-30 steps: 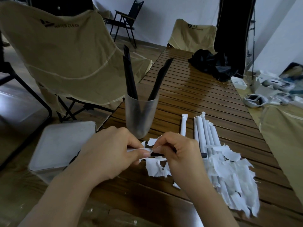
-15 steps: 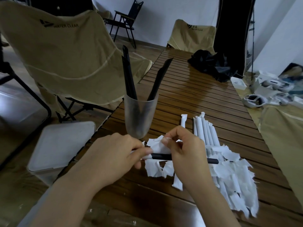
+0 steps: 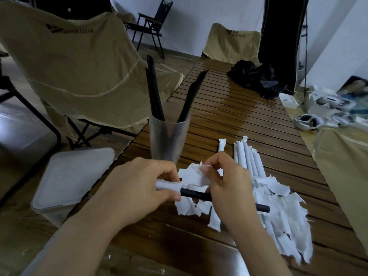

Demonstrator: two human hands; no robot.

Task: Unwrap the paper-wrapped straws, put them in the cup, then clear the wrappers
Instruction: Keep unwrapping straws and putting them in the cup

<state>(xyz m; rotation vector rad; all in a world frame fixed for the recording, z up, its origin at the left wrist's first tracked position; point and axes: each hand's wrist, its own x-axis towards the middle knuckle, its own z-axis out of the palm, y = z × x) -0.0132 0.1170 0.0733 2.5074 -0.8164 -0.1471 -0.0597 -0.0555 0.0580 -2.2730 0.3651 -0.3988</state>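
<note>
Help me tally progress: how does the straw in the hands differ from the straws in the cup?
The held straw lies crosswise between the left hand and the right hand; the cup straws stand leaning in the cup. The held straw keeps a paper wrapper on its left end; the cup straws are bare. Both are black.

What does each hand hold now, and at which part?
Left hand grips the black straw at its still-wrapped end; right hand pinches a torn wrapper strip.
</note>
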